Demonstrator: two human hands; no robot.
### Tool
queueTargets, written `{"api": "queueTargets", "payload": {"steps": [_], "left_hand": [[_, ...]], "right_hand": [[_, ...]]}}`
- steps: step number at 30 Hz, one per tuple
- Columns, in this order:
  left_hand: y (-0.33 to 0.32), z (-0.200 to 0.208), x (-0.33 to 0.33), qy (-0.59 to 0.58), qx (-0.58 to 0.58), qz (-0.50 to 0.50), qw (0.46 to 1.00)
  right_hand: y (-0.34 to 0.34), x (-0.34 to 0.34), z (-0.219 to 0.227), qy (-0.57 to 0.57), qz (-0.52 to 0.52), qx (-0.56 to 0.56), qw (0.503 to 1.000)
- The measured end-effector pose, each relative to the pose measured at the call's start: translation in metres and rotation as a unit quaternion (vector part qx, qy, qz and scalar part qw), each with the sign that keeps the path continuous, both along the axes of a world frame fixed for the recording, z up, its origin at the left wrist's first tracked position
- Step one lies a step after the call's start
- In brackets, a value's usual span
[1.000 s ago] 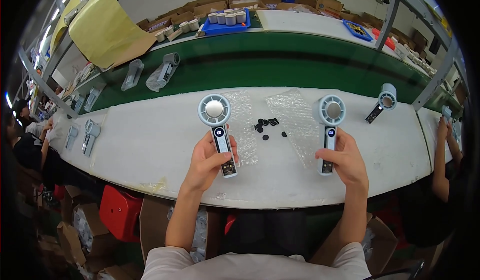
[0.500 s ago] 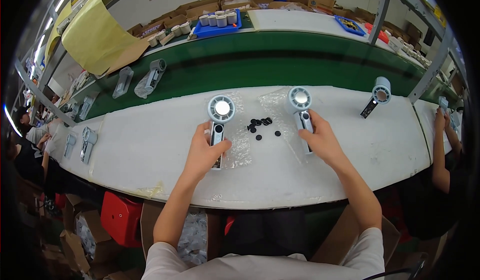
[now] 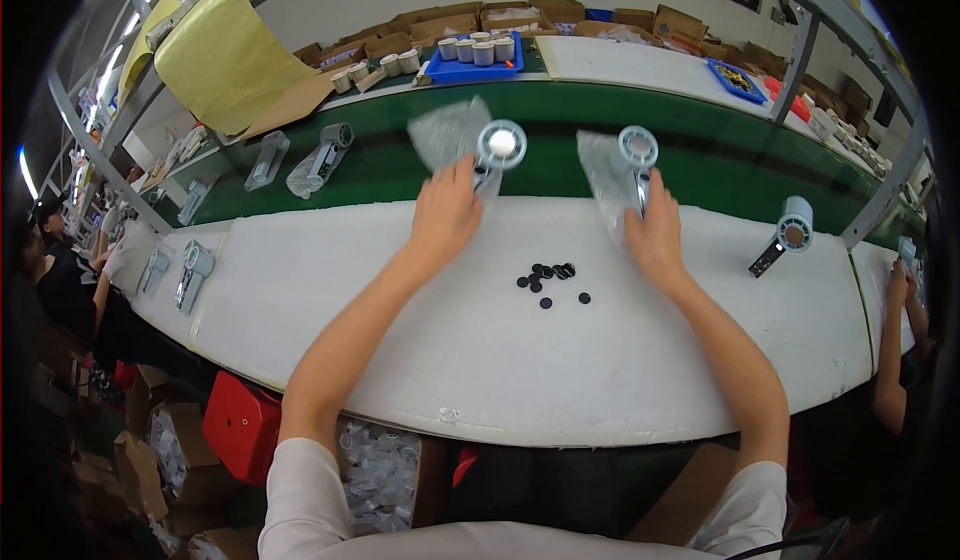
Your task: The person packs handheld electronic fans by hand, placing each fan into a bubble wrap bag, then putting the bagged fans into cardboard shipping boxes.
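Note:
My left hand (image 3: 447,207) is closed round the handle of a light blue handheld fan (image 3: 502,145), held out over the green conveyor belt. A clear plastic bag (image 3: 448,132) hangs at that fan's left side. In my right hand (image 3: 655,232) is a second light blue handheld fan (image 3: 638,146), also over the belt's near edge, with another clear bag (image 3: 603,175) beside its handle. Between my forearms, several small black round caps (image 3: 546,273) lie loosely grouped on the white table (image 3: 500,360).
Farther right on the table stands a fan with an open handle (image 3: 795,224). Bagged fans (image 3: 325,158) rest on the green belt (image 3: 400,150) at left. A blue tray (image 3: 475,57) of white jars sits beyond. Co-workers sit at both sides; a red stool (image 3: 241,426) stands lower left.
Both hands have moved forward from the white table to the belt, carrying the fans and the plastic bags along. The black caps stay on the table.

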State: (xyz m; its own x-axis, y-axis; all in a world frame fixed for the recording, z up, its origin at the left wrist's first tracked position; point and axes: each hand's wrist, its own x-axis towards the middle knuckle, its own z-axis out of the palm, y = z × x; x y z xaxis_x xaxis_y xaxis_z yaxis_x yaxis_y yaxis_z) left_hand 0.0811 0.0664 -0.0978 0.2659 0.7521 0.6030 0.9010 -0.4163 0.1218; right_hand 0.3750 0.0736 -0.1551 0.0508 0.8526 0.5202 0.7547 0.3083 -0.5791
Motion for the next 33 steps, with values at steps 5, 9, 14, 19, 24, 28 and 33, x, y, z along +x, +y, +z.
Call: {"api": "queueTargets", "payload": {"steps": [5,9,14,19,24,28,33], "left_hand": [[0.116,-0.011,0.008,-0.029,-0.099,0.038,0.994],[0.156,-0.042,0.009,-0.098,-0.245,0.150,0.953],[0.152,-0.034,-0.007,-0.127,-0.264,0.203,0.934],[0.042,0.021,-0.023,-0.085,-0.173,0.009,0.981],[-0.209,0.050,-0.132,-0.211,0.150,0.052,0.964],[-0.373,-0.089,-0.235,-0.332,0.122,0.422,0.835],[-0.579,-0.412,-0.281,-0.314,-0.181,0.649,0.669]], "right_hand": [[0.110,-0.005,-0.009,0.022,-0.129,0.050,0.990],[0.145,-0.001,-0.026,-0.038,-0.177,-0.089,0.979],[0.142,-0.015,-0.034,-0.164,-0.220,0.106,0.956],[0.130,-0.005,-0.029,-0.271,-0.129,0.255,0.919],[-0.013,-0.128,0.067,-0.107,0.197,0.280,0.933],[-0.128,-0.191,0.057,-0.140,0.480,0.179,0.847],[-0.189,-0.274,0.027,-0.263,0.530,0.098,0.800]]}}
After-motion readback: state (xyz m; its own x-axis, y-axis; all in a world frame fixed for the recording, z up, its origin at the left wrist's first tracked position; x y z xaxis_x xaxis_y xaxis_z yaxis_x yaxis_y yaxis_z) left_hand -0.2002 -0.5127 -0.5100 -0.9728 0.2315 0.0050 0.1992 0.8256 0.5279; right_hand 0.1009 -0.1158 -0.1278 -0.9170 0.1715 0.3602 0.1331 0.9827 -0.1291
